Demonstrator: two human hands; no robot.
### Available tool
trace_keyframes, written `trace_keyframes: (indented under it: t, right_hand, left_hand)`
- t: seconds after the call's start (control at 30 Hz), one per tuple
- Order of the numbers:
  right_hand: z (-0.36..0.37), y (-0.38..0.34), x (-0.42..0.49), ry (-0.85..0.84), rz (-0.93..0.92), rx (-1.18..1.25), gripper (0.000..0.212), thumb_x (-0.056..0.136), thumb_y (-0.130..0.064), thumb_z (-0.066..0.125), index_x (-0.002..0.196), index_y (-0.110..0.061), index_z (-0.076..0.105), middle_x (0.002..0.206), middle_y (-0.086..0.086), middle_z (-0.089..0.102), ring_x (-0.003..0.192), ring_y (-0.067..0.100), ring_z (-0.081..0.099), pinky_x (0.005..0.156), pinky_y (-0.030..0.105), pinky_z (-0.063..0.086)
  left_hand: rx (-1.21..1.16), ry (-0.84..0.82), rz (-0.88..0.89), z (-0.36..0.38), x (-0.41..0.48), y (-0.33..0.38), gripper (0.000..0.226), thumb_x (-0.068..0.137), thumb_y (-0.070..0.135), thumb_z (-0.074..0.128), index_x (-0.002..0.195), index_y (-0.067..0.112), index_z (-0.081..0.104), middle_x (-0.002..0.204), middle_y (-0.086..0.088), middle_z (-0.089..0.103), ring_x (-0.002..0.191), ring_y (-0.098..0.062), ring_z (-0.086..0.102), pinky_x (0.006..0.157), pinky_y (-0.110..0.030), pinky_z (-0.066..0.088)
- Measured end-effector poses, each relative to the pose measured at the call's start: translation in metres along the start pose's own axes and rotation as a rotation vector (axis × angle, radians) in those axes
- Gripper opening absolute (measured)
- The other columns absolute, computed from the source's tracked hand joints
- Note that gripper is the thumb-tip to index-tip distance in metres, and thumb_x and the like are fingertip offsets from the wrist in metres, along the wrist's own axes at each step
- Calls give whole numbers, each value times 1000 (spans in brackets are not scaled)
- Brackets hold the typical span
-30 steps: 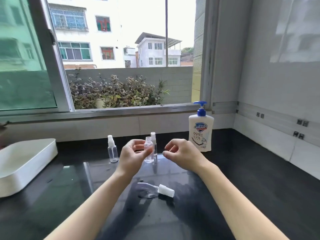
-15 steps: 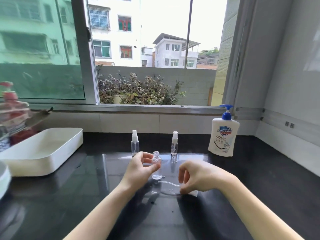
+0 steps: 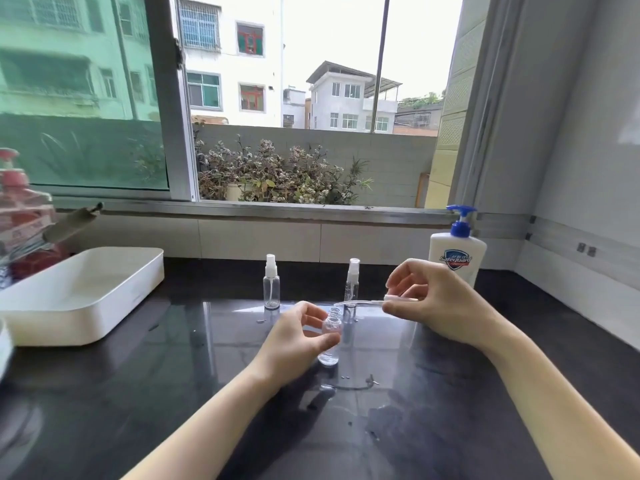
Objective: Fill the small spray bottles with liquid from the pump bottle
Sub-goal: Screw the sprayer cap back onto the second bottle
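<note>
Right hand (image 3: 436, 306): fingers curled, thumb and forefinger pinching the detached spray head (image 3: 401, 298). The head's dip tube lies near level. Its long axis runs toward the left hand, and its tip ends just above the mouth of the open bottle (image 3: 330, 336).

Left hand (image 3: 294, 344): fingers and thumb wrapped round that bottle, holding it upright low over the counter (image 3: 519, 393). Contact with the counter cannot be told, nor can any contents.

Judgement: seating the head needs the tube swung from level to vertical over the mouth.

The pump bottle (image 3: 457, 258) stands behind the right hand, which is the nearer hand to it.

Count:
- Small spray bottles: three. One is open; the first capped bottle (image 3: 271, 287) and the second capped bottle (image 3: 352, 284) stand upright behind.
- Detached heads: one.
- White tray (image 3: 86, 292): one.
</note>
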State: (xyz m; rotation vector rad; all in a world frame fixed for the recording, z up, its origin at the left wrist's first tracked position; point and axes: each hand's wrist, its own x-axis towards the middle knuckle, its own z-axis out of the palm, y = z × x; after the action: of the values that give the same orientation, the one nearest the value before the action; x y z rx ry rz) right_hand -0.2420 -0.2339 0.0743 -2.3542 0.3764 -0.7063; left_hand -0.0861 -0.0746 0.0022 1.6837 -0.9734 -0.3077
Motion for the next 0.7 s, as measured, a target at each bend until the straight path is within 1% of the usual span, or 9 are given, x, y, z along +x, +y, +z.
trace_keyframes:
  t: [0.13, 0.23, 0.33, 0.4, 0.47, 0.53, 0.63, 0.7]
  right_hand:
    - [-1, -5, -2, 44, -32, -34, 22, 68, -31, 80, 82, -28, 63, 79, -7, 69, 65, 7, 64, 66, 22, 56]
    - [0, -9, -4, 30, -68, -100, 24, 69, -29, 80, 85, -27, 63, 82, -11, 70, 70, 9, 65, 71, 26, 57]
    - [-1, -10, -3, 54, -95, -146, 26, 69, -28, 81, 88, -28, 63, 84, -14, 70, 73, 5, 66, 73, 26, 57]
    - [1, -12, -3, 51, -108, -143, 28, 69, -27, 81, 91, -30, 63, 85, -16, 70, 76, 3, 66, 74, 23, 56]
    - [8, -15, -4, 27, -132, -101, 33, 69, -24, 81, 93, -36, 61, 84, -17, 70, 77, -1, 67, 73, 15, 55]
    - [20, -18, -5, 4, -159, -48, 39, 70, -20, 81, 97, -38, 59, 83, -16, 70, 79, -3, 67, 76, 11, 53]
    - [35, -18, -6, -31, -152, 8, 41, 73, -13, 78, 108, -26, 61, 86, -7, 72, 82, 3, 68, 83, 19, 53]
    - [38, -18, -8, -71, -141, 16, 41, 77, -13, 74, 114, -24, 61, 91, -6, 71, 86, 5, 67, 86, 22, 53]
  left_hand:
    - [10, 0, 16, 0, -1, 0, 27, 74, 22, 77, 90, 24, 56, 93, 6, 64, 82, -9, 66, 67, -14, 49]
    - [15, -10, 38, 2, -2, 0, 27, 73, 21, 77, 88, 25, 55, 94, 4, 64, 81, -10, 67, 70, -15, 50]
    - [26, -8, 44, 2, -3, 1, 27, 74, 22, 77, 88, 25, 55, 95, 3, 64, 83, -11, 68, 70, -14, 52]
    - [17, -19, 57, 3, -4, 2, 26, 74, 21, 76, 89, 25, 55, 93, 4, 64, 82, -13, 69, 71, -19, 53]
    - [-9, -43, 70, 7, -6, 4, 25, 74, 18, 76, 88, 25, 56, 88, 6, 65, 80, -14, 70, 73, -24, 55]
    - [-41, -69, 81, 11, -8, 5, 24, 74, 17, 76, 87, 25, 57, 86, 7, 64, 76, -12, 69, 72, -24, 55]
    - [-63, -97, 87, 13, -9, 5, 23, 75, 18, 76, 89, 22, 58, 88, 6, 65, 77, -10, 70, 71, -21, 55]
    - [-71, -106, 89, 14, -9, 5, 24, 76, 18, 75, 92, 20, 58, 90, 5, 66, 79, -11, 71, 72, -22, 55]
